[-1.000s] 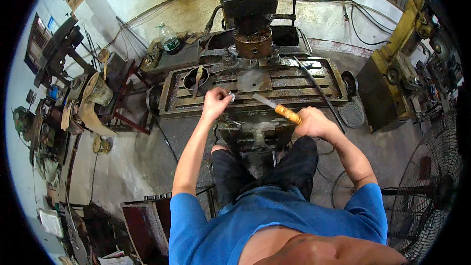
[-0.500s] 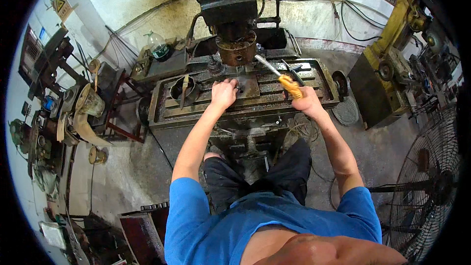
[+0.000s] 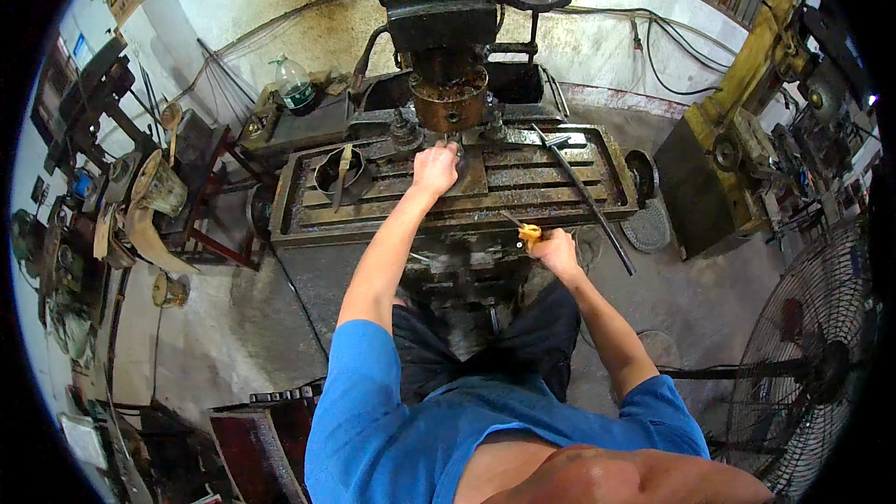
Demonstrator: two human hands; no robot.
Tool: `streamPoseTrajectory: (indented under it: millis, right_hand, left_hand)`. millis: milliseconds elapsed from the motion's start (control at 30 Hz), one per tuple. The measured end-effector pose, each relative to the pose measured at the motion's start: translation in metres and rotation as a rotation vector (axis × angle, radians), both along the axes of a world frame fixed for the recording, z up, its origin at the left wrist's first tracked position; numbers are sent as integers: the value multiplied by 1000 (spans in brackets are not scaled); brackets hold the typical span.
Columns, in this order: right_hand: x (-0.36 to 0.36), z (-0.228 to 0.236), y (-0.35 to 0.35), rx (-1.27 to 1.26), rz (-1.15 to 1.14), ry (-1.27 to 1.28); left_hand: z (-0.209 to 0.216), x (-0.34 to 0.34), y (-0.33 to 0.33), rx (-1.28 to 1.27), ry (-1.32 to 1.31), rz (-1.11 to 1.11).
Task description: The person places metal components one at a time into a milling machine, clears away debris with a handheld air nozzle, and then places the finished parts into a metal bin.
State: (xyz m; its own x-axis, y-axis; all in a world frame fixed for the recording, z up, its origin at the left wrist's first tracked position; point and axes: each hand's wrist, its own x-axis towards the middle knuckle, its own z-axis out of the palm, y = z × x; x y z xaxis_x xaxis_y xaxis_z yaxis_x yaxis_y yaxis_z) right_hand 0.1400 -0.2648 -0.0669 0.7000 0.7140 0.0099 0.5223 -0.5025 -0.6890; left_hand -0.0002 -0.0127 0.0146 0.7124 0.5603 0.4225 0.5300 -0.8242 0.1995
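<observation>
My left hand [image 3: 436, 170] is closed just under the machine's round rusty spindle head [image 3: 451, 98], at a small piece on the slotted table [image 3: 420, 213]; its fingers hide what they grip. My right hand [image 3: 558, 254] is wrapped round a tool with a yellow handle [image 3: 530, 235]. A thin metal shaft points from it toward the upper left, held in front of the table's near edge. Right of the left hand, a long dark bar [image 3: 586, 194] lies across the table and overhangs its front edge. To the left sits a dark round pot [image 3: 329, 175] with a brush [image 3: 346, 165] across it.
Clamps stand at the table's rear, one a dark stud [image 3: 403, 131]. A large bottle [image 3: 297, 89] rests at the back left. A bucket [image 3: 157, 185] and other machines line the left side. A yellow machine [image 3: 719, 168] and a large fan [image 3: 826, 355] stand at right.
My right hand has drawn the yellow-handled tool back from near the spindle, down toward me. The left hand has moved slightly up and right, closer beneath the spindle. The view has shifted a little.
</observation>
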Motion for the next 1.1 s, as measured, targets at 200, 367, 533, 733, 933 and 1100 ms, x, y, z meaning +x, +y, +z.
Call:
streamPoseTrajectory:
  millis: [200,367,533,733,933,1100]
  right_hand:
    - [2,55,-17,-51,152,55]
    - [39,201,-21,340,122,-195]
    - [111,409,-2,1425,578,-772]
    - [80,470,-23,1430,493,-137]
    - [77,333,-59,1387,570,-287]
    - [66,344,-54,1363,503,-397]
  left_hand:
    - [-7,1,1,18,-103,77]
    - [7,2,6,-216,-69,312]
    - [-2,-5,23,-241,-115,287]
    - [5,7,20,-334,-73,294]
    - [-10,4,26,-270,-203,275]
    - [-5,7,24,-320,-126,315]
